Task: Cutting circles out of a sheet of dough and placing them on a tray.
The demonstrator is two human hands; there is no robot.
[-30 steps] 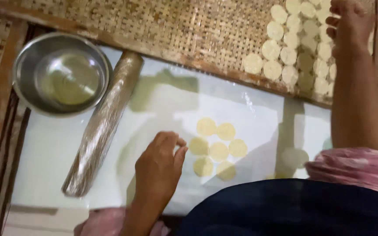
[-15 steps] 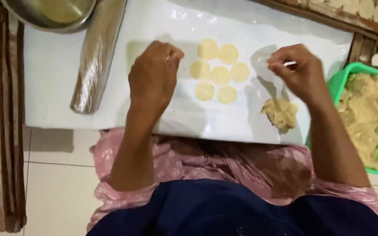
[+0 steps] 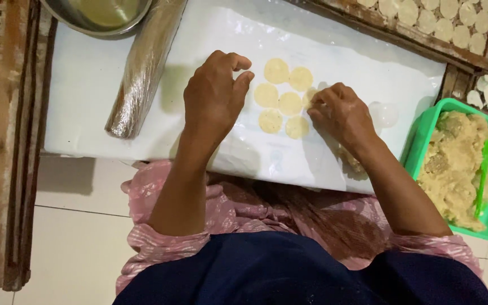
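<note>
Right hand [image 3: 343, 116] pinches at a dough disc [image 3: 289, 104] w/ fingers together; left hand [image 3: 216, 93] rests spread, empty, pinning the plastic sheet [image 3: 340, 62] flat prob.

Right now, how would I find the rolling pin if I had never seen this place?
Start at the big white board in front of the person. Look to its left part, beyond the left hand, just below the metal bowl. The rolling pin is the only long, slanted stick there, wrapped in shiny clear plastic, unlike the small flat yellow dough circles.
</note>
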